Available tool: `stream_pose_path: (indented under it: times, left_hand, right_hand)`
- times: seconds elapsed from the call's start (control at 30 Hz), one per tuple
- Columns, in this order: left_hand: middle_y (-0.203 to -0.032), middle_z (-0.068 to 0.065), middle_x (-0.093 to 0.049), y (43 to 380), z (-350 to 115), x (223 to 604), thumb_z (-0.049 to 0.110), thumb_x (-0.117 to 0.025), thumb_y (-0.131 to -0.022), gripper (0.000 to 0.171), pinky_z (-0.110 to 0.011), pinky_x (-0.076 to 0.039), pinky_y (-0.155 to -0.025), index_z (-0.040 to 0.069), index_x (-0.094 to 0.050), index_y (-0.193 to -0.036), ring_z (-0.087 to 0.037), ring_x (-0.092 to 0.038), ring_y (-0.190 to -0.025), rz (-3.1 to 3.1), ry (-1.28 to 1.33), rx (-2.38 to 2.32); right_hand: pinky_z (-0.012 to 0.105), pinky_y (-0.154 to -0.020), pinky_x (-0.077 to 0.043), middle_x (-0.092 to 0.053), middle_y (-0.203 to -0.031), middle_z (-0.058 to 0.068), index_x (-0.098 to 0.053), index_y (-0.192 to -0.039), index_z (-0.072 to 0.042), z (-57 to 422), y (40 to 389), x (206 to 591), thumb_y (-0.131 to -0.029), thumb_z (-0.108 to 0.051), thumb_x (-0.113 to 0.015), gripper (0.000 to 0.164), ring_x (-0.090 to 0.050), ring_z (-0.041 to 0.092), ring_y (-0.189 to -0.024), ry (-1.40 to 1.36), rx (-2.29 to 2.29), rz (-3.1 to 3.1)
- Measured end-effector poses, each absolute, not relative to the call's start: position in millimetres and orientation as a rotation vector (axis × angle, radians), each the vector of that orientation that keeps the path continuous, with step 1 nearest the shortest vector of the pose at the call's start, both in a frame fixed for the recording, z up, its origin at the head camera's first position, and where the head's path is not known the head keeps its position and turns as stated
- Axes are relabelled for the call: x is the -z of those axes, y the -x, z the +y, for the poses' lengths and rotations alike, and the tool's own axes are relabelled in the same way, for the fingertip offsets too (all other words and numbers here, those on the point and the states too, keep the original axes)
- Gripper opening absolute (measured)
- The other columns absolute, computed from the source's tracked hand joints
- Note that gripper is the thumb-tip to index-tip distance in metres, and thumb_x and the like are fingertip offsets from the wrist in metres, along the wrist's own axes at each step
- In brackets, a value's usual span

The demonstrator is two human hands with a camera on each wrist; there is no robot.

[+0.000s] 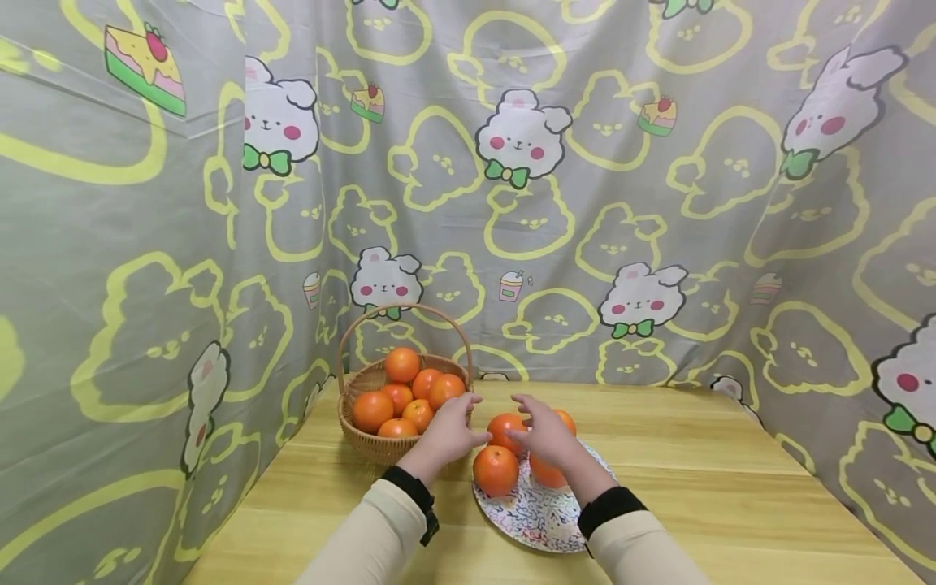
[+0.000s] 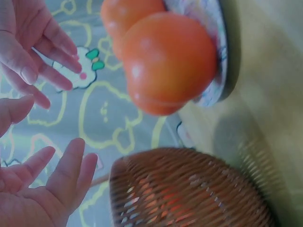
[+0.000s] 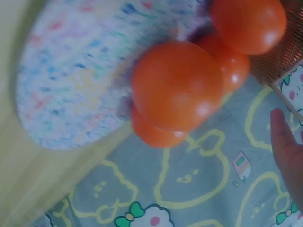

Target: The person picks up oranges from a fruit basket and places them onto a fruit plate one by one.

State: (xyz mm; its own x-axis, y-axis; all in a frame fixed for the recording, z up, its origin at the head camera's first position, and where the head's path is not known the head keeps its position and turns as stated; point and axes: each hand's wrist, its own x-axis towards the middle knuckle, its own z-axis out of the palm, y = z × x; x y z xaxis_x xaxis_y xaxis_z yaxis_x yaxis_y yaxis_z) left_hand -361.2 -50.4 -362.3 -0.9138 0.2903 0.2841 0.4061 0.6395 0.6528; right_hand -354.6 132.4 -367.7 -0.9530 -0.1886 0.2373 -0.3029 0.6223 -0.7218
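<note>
Both hands hover above the table with nothing in them, palms turned toward each other and fingers apart. My left hand (image 1: 448,432) is between the wicker basket (image 1: 363,441) and the plate, partly in front of the basket's right side. Over the plate's far part is my right hand (image 1: 547,436), hiding parts of the oranges behind it. Several oranges sit on the round speckled plate (image 1: 541,524); the nearest orange (image 1: 496,470) is at its left edge. More oranges (image 1: 373,411) fill the basket. In the left wrist view, an orange (image 2: 168,59) stands clear of both hands.
The basket's tall arched handle (image 1: 405,307) rises over its fruit. Basket and plate stand close together on a light wooden table (image 1: 702,471). A grey patterned curtain (image 1: 439,219) encloses the table's back and sides.
</note>
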Motion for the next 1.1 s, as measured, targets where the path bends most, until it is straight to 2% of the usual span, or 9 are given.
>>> stream_pose_path:
  times: [0.17,0.27,0.5,0.8,1.1]
  left_hand:
    - [-0.125,-0.019,-0.049,366,-59,357,0.020,-0.075,-0.074,0.063,-0.043,-0.043,-0.090,0.004,-0.046,-0.128,-0.033,-0.048,-0.113,-2.693,0.568,1.158]
    - [-0.126,-0.019,-0.048,368,-64,356,0.021,-0.074,-0.075,0.063,-0.044,-0.041,-0.092,0.003,-0.046,-0.129,-0.033,-0.047,-0.115,-2.689,0.558,1.142]
    - [-0.126,-0.016,-0.048,371,-75,349,0.025,-0.075,-0.073,0.063,-0.045,-0.041,-0.091,0.005,-0.048,-0.126,-0.031,-0.048,-0.114,-2.663,0.513,1.089]
    - [-0.128,-0.015,-0.048,376,-83,345,0.022,-0.075,-0.075,0.060,-0.046,-0.040,-0.092,0.005,-0.048,-0.125,-0.031,-0.048,-0.115,-2.634,0.530,1.121]
    - [-0.126,-0.019,-0.046,377,-97,344,0.021,-0.073,-0.077,0.057,-0.048,-0.040,-0.090,0.005,-0.049,-0.126,-0.033,-0.047,-0.114,-2.662,0.409,1.066]
  right_hand:
    - [0.045,-0.082,-0.048,-0.047,-0.128,0.022,-0.040,-0.136,-0.008,124,360,357,-0.082,-0.014,-0.067,0.061,-0.051,0.040,-0.109,-0.405,-1.243,-2.693]
    - [0.045,-0.084,-0.047,-0.047,-0.130,0.021,-0.039,-0.137,-0.010,120,363,354,-0.082,-0.016,-0.068,0.062,-0.051,0.039,-0.110,-0.418,-1.247,-2.694]
    - [0.045,-0.084,-0.047,-0.046,-0.130,0.021,-0.039,-0.138,-0.014,110,367,346,-0.082,-0.018,-0.069,0.064,-0.052,0.039,-0.110,-0.464,-1.224,-2.681]
    - [0.045,-0.086,-0.046,-0.046,-0.131,0.020,-0.038,-0.138,-0.010,99,370,339,-0.083,-0.024,-0.067,0.063,-0.050,0.038,-0.113,-0.474,-1.231,-2.693]
    - [0.045,-0.086,-0.046,-0.046,-0.130,0.021,-0.038,-0.137,-0.007,87,373,339,-0.084,-0.021,-0.066,0.061,-0.051,0.036,-0.111,-0.512,-1.227,-2.680]
